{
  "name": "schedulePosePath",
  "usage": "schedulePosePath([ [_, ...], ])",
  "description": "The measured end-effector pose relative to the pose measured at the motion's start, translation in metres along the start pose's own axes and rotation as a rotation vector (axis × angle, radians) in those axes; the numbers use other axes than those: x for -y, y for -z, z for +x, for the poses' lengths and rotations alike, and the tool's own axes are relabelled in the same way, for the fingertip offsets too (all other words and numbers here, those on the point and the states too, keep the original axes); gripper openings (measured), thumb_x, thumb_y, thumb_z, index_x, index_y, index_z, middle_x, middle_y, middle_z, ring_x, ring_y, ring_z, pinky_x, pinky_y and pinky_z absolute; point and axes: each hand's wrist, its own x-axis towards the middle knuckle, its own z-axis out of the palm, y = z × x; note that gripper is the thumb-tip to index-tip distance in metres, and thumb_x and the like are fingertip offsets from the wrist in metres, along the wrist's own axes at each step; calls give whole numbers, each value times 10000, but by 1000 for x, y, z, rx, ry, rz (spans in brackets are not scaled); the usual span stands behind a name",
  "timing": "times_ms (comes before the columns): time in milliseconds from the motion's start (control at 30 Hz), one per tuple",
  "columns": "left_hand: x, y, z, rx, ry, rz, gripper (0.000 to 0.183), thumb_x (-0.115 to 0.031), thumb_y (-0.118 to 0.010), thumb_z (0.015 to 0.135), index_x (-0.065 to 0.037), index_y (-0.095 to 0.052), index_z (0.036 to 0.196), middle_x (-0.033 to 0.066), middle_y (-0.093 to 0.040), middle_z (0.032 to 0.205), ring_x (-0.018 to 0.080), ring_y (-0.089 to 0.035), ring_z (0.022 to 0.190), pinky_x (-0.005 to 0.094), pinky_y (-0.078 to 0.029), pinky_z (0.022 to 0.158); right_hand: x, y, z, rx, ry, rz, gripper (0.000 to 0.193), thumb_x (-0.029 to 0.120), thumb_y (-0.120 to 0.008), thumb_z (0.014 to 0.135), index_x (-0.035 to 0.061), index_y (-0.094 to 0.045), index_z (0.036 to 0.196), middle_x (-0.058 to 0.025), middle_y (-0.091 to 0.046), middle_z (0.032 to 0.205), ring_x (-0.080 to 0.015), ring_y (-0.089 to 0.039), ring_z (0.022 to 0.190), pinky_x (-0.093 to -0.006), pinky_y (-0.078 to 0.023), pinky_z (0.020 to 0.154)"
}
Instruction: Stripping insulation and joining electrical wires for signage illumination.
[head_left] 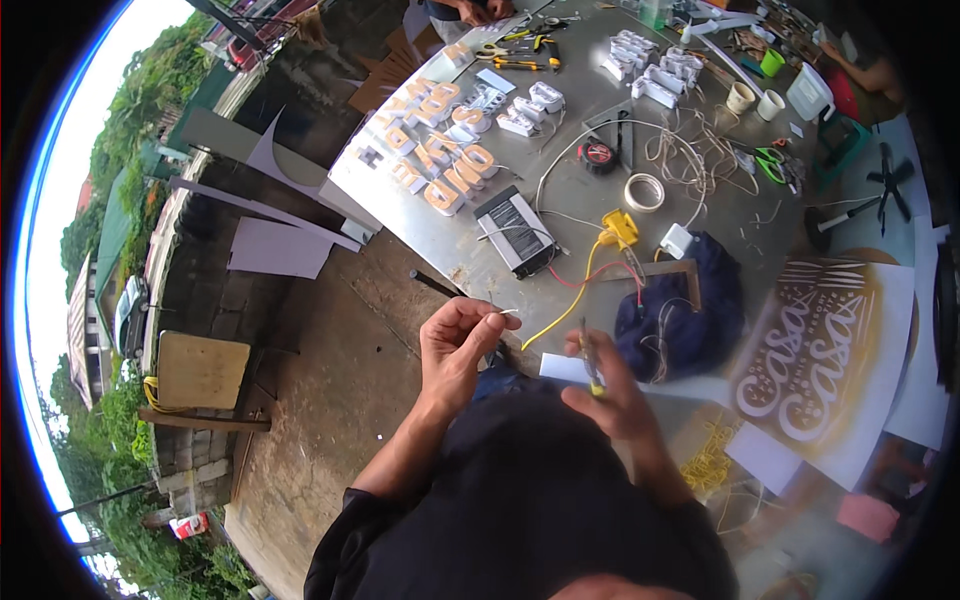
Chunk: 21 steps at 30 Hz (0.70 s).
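My left hand (pixel 455 345) is raised in front of my body near the table edge. Its thumb and fingers pinch a thin white wire (pixel 508 311), whose end pokes out past the fingertips. To its right, my right hand (pixel 618 390) is smeared by motion. It grips a slim hand tool (pixel 592 365), grey with yellow, held roughly upright; its exact kind is blurred. Just beyond the hands, a black and silver power supply box (pixel 515 232) lies on the table with red and yellow wires. Beside it are a yellow plug or adapter (pixel 619 229) and a white adapter (pixel 677 240).
The metal table (pixel 600 105) carries channel letters (pixel 460 180), a tape measure (pixel 598 155), a tape roll (pixel 644 192), tangled wires (pixel 690 160) and green-handled scissors (pixel 770 163). Dark blue cloth (pixel 690 310) and a stencilled sign sheet (pixel 815 350) lie right. Other people's hands (pixel 480 10) show at the far edge.
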Motion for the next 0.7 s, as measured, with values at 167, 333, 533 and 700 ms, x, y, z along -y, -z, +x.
schedulePosePath([
  [167,-18,12,-22,32,-30,-65,111,-126,-685,966,-44,-632,913,139,-755,891,77,-587,693,229,-465,676,11,-26,3,-2,172,-440,567,224,-823,792,4,-548,1237,-136,-595,1002,-300,-600,918,-387,-472,838],
  [333,-29,29,-35,16,-88,-171,90,-99,-666,958,-33,-621,917,174,-750,951,96,-600,733,248,-478,698,21,-62,12,-76,189,-527,492,242,-833,784,3,-581,1131,-133,-595,902,-330,-594,809,-413,-474,722],
  [533,-39,73,-45,-9,-166,-191,69,-63,-664,935,-12,-621,917,221,-708,1101,114,-615,799,269,-498,774,26,-112,27,-68,227,-644,488,256,-842,776,1,-587,1104,-136,-594,867,-342,-592,765,-423,-469,674],
  [700,-38,113,-55,10,-148,-307,52,-17,-670,926,8,-625,934,205,-695,1098,177,-670,911,327,-541,861,27,-154,32,-49,189,-695,502,231,-856,755,-4,-586,1107,-135,-600,865,-343,-602,757,-436,-471,661],
])
